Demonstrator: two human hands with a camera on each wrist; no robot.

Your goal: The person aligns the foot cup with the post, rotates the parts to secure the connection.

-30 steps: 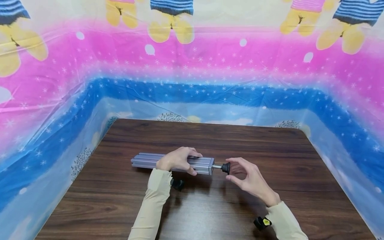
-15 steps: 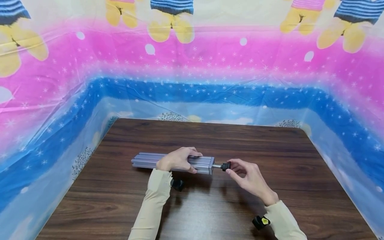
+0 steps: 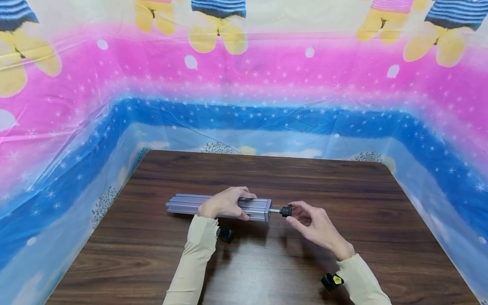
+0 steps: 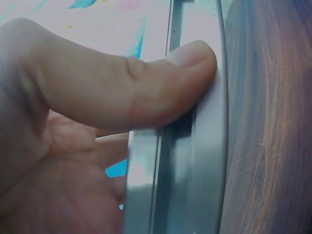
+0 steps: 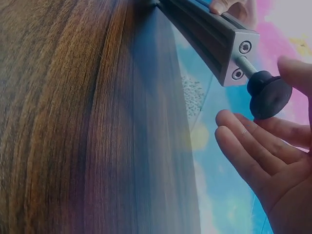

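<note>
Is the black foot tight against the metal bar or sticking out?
Sticking out: bare threaded rod shows between the black foot and the end of the metal bar.

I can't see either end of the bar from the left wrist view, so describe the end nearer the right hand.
Observer: A threaded rod sticks out of the bar there, ending in a black foot.
Operator: Describe the face around that rod.
Observer: Two screws show in it, one on each side of the rod.
Operator: Now place the right hand for me.
Observer: The right hand is at the foot, thumb and fingers about it; whether they touch it, I can't tell.
</note>
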